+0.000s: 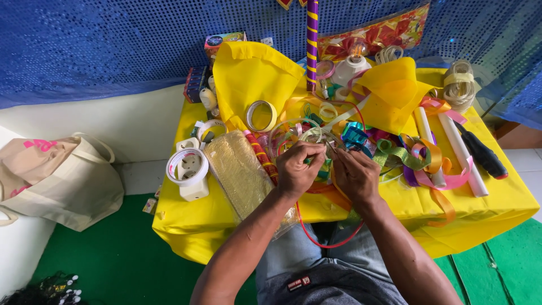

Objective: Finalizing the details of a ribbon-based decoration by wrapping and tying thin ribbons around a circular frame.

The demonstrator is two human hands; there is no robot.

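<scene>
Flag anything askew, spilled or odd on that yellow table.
Nothing is spilled or broken. The yellow table is crowded: loose ribbons trail over its front edge, and a red cord loops down onto the person's lap. Both the left hand and right hand work in the ribbon pile.

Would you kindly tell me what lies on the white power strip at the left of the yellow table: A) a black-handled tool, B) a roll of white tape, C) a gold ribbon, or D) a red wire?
B: the roll of white tape rests on top of the white power strip, left of the left hand.
</scene>
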